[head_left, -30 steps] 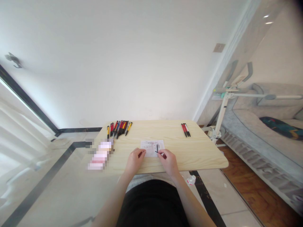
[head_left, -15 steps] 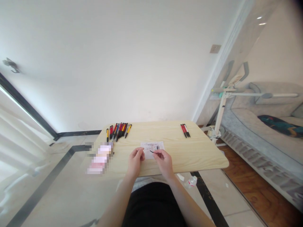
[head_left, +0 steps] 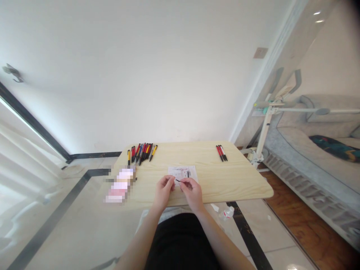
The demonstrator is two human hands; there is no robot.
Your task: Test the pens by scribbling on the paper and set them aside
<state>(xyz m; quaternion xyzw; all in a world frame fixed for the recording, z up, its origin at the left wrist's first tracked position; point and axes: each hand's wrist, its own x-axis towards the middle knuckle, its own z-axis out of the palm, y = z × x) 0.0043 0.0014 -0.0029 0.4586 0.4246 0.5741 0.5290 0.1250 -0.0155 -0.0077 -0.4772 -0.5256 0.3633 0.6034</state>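
Over the near side of the table, my right hand (head_left: 192, 191) pinches a thin black stick-like piece (head_left: 177, 180), too small to tell its exact kind. Its free end points at the fingertips of my left hand (head_left: 164, 190). Those left fingers are closed together too, and what they hold, if anything, is hidden. A white sheet of paper (head_left: 176, 170) with printing lies flat just beyond both hands. Some small dark and reddish marks or parts show on it, too blurred to tell apart.
Several black-tipped pens in red, yellow and grey (head_left: 142, 153) lie bunched at the table's back left. A few red and white pens (head_left: 221, 153) lie at the back right. A blurred pinkish patch (head_left: 119, 187) covers the left edge. A plastic bottle (head_left: 228, 213) is on the floor.
My hands have come closer together, the black piece now reaching the left fingertips. The whole view has shifted slightly; the pens and paper stay in place.
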